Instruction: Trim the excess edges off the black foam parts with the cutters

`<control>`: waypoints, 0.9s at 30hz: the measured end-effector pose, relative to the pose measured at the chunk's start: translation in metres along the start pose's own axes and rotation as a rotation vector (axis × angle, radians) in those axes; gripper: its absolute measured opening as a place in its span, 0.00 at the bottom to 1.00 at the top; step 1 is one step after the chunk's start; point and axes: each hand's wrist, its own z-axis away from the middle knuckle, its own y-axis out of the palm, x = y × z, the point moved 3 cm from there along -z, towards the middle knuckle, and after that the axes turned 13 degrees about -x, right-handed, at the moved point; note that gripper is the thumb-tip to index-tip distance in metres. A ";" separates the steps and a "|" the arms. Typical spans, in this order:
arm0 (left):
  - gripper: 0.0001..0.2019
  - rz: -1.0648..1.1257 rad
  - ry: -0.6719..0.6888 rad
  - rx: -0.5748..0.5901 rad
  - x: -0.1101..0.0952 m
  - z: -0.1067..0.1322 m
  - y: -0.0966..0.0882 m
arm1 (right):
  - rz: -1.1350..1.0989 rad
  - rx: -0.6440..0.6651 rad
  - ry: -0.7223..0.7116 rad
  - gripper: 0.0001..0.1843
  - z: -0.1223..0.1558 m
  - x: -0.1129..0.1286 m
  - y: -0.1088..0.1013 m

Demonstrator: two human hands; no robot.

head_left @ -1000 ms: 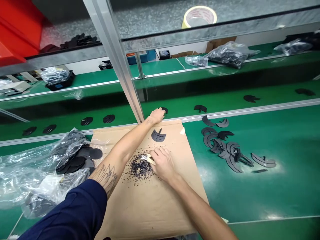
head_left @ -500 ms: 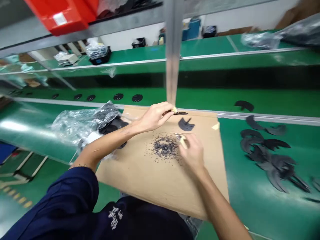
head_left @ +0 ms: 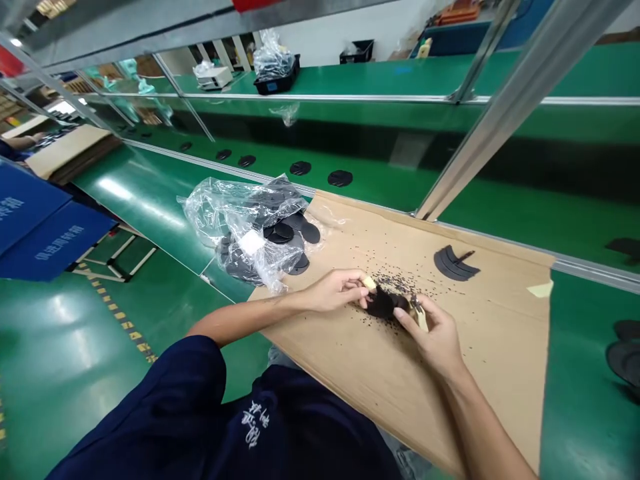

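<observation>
My left hand is closed on a dark, flat black plastic piece, with pale yellow covering on a fingertip. Against the other end of that piece is my right hand, its thumb touching it. The right fingers are wrapped round a small metal-tipped tool, mostly hidden, so its kind is unclear. Beneath both hands, small black scraps are scattered over the cardboard sheet. Beyond my right hand lies a fan-shaped black piece with a short stem.
A clear plastic bag with round black pieces lies left of the cardboard. Several black discs line the green strip behind. A metal post rises at the back right. More black pieces lie at the right edge.
My view has swung left. My left hand has come from the cardboard's back edge to the scraps with a black piece, and my right hand now meets it there.
</observation>
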 end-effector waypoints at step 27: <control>0.19 0.140 0.089 -0.221 0.002 -0.024 0.022 | -0.263 -0.248 0.320 0.27 0.012 -0.029 -0.005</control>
